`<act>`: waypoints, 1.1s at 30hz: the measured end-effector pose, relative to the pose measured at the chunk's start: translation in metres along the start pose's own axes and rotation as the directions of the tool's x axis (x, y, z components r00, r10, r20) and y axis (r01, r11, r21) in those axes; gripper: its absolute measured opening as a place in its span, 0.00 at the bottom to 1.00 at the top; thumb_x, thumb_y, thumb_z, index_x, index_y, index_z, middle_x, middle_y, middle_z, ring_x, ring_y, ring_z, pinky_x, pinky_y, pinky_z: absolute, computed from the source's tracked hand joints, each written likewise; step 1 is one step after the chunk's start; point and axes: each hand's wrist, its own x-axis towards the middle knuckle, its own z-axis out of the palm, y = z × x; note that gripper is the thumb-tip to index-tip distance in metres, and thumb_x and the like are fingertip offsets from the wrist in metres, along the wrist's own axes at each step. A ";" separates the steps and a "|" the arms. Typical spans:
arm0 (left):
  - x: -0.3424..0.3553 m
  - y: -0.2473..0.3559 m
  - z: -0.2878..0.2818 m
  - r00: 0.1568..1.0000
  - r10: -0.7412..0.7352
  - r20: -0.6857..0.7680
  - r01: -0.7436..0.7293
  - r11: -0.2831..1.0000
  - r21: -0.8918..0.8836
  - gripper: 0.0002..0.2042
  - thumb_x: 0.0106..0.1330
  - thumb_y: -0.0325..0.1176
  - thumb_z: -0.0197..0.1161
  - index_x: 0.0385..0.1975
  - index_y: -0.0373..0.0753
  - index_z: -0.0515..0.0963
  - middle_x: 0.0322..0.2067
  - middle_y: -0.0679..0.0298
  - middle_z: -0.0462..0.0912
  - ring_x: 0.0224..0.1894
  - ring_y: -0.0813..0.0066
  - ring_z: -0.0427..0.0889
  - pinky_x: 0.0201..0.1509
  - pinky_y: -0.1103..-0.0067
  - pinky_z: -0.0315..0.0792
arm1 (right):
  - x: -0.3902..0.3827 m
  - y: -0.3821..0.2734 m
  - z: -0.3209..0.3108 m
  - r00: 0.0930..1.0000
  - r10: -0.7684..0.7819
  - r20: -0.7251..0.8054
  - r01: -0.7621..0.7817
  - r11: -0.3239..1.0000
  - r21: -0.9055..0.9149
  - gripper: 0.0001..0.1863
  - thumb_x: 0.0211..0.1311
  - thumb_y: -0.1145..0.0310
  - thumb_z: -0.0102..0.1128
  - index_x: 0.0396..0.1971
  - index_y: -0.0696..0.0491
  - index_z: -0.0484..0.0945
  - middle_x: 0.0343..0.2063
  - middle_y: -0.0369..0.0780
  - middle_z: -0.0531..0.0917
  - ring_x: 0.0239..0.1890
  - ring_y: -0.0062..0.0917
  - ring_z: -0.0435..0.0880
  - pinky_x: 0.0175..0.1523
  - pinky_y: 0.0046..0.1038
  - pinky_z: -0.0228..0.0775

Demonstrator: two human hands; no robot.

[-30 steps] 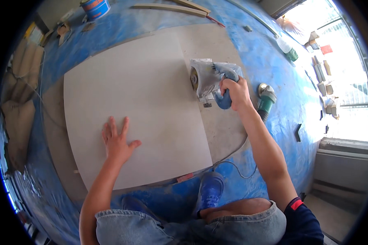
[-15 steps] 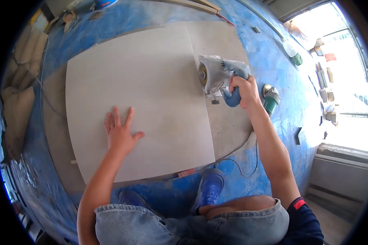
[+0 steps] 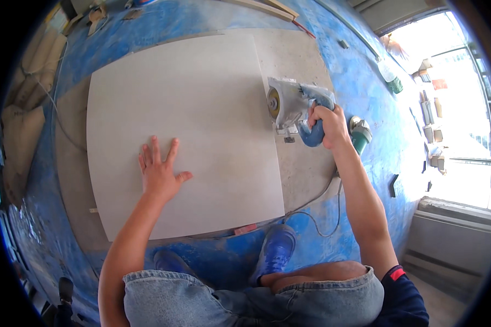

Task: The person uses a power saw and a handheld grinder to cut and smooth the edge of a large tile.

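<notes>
A large pale grey tile [image 3: 218, 98] lies flat in front of me on a bigger grey-brown board [image 3: 297, 52]. Spread flat on the tile's left part, my left hand [image 3: 162, 171] has its fingers apart. My right hand [image 3: 330, 124] is wrapped round the blue handle of a hand-held tile saw [image 3: 292, 102], which has a dusty silver guard and a round blade on its left side. The saw stands at the tile's right edge. Whether the blade touches the tile cannot be made out.
A green angle grinder [image 3: 360, 136] lies right of the saw. A grey cable [image 3: 316, 226] loops near my right shoe [image 3: 278, 248], and a reddish block [image 3: 245, 229] sits by the tile's near edge. Wooden strips [image 3: 264, 8] lie at the back; brown sacks [image 3: 24, 136] stand left.
The head view has shifted slightly. The saw in my right hand sits a little nearer to me along the tile's right edge; my left hand stays flat on the tile.
</notes>
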 end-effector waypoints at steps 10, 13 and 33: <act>0.001 0.000 -0.008 1.000 -0.004 0.014 0.004 1.000 -0.018 0.48 0.60 0.59 0.70 0.78 0.62 0.49 0.78 0.42 0.37 0.77 0.33 0.42 0.78 0.48 0.41 | -0.002 -0.008 0.003 1.000 0.011 0.018 -0.011 0.999 -0.038 0.03 0.44 0.77 0.54 0.15 0.58 0.73 0.18 0.39 0.76 0.21 0.24 0.74 0.28 0.26 0.64; 0.003 -0.002 -0.007 1.000 0.003 0.003 -0.003 1.000 -0.020 0.48 0.60 0.58 0.70 0.78 0.62 0.49 0.78 0.42 0.37 0.77 0.32 0.42 0.78 0.48 0.41 | -0.003 -0.010 0.003 1.000 0.028 0.013 -0.027 0.999 -0.027 0.02 0.44 0.77 0.54 0.17 0.58 0.73 0.18 0.39 0.76 0.21 0.24 0.74 0.29 0.26 0.64; 0.018 -0.003 -0.023 1.000 0.003 0.029 -0.002 1.000 -0.010 0.48 0.60 0.58 0.70 0.78 0.61 0.49 0.78 0.42 0.37 0.77 0.32 0.41 0.78 0.48 0.43 | -0.007 -0.015 -0.001 0.995 0.099 0.014 -0.099 0.995 -0.013 0.05 0.45 0.78 0.54 0.25 0.59 0.73 0.21 0.40 0.74 0.22 0.27 0.73 0.30 0.28 0.67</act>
